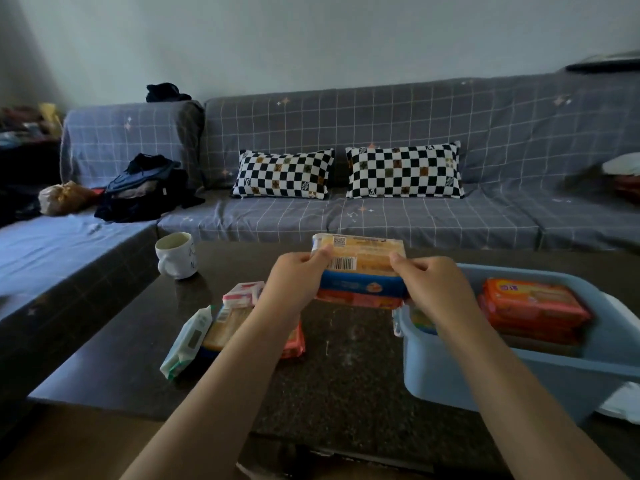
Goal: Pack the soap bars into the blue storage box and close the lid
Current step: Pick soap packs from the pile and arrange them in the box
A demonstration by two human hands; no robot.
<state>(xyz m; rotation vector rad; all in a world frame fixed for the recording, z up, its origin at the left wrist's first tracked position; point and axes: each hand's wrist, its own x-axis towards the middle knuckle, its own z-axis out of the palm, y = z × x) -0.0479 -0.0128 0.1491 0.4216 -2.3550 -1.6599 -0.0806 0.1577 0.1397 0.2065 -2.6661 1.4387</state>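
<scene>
Both hands hold a stack of wrapped soap bars [363,268] above the dark table, just left of the blue storage box [485,379]. My left hand [298,282] grips the stack's left end and my right hand [429,282] grips its right end. The stack shows a yellow pack on top, a blue one under it and an orange one at the bottom. Orange soap packs [533,306] lie stacked inside the open box. More soap packs [239,323] lie on the table under my left forearm, partly hidden. The box's lid is not clearly in view.
A white mug [176,254] stands at the table's far left. A green-white wipes pack [187,341] lies beside the loose soaps. Something white [620,400] sits at the box's near right corner. Behind the table runs a grey checked sofa [346,216] with two chequered cushions.
</scene>
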